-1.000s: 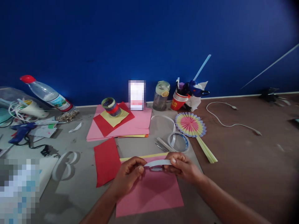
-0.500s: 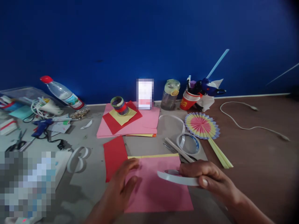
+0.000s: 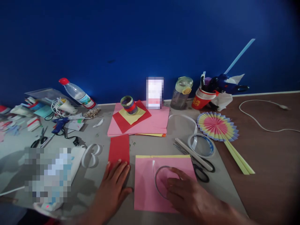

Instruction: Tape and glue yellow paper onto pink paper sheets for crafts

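Note:
My left hand [image 3: 114,184] lies palm down on the near end of a red paper strip [image 3: 119,148], its fingers stretched out and the thumb apart. In my right hand [image 3: 187,190] is a thin, whitish roll of tape [image 3: 157,184], held by its right side over a pink paper sheet [image 3: 146,187]. A loose tape end [image 3: 153,165] sticks up from its left. Along the far edge of the pink sheet runs a yellow border [image 3: 164,156]. My fingers cover part of the roll.
Right of the sheet lie black-handled scissors [image 3: 201,173], a pale stick [image 3: 193,154] and another tape roll [image 3: 212,147]. A pleated paper fan [image 3: 217,126] sits beyond. At the back stand a jar [image 3: 181,93] and a red cup [image 3: 202,98]. A glue gun [image 3: 60,125] lies left.
My left hand has left the pink sheet and now rests on the red strip, which has straightened. My right hand has lowered the tape roll to the pink sheet. The view has shifted left.

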Action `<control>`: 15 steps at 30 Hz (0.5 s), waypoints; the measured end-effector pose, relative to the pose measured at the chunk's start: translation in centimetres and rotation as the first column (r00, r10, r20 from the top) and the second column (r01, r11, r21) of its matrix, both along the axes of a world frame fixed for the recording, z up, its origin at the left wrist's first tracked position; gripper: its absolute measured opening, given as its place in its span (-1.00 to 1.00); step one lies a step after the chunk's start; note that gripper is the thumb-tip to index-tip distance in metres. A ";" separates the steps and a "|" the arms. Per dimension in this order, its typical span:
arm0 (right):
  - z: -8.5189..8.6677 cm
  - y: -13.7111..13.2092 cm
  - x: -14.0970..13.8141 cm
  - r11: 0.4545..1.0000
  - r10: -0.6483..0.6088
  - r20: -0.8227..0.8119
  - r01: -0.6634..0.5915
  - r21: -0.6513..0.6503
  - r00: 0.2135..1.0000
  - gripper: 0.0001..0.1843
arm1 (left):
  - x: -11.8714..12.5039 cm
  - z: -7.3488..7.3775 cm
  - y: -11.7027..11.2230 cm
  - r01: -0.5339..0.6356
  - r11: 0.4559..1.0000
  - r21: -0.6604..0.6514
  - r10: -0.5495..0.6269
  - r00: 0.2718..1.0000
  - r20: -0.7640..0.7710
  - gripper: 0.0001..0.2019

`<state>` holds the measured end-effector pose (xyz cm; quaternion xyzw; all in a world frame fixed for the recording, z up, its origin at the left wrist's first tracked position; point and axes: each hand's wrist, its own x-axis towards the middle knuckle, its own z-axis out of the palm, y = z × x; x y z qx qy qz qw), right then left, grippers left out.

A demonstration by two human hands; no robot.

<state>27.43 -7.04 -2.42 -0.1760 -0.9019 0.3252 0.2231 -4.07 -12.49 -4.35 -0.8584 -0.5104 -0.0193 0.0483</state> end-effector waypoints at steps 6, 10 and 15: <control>-1.8 -0.8 0.0 0.960 -0.056 0.077 0.032 0.278 0.995 -0.70 | 3.0 0.3 -0.6 0.025 0.995 0.098 -0.040 0.987 0.156 -0.47; -1.8 -0.7 0.4 0.952 -0.134 -0.006 0.130 0.279 0.991 -0.76 | 5.3 -0.9 -1.5 0.166 0.985 0.047 -0.170 0.980 0.103 -0.38; 1.4 0.1 1.8 0.923 -0.283 -0.113 0.302 0.239 0.953 -0.76 | 7.4 -1.8 -1.7 0.159 0.984 0.080 -0.165 0.984 0.074 -0.43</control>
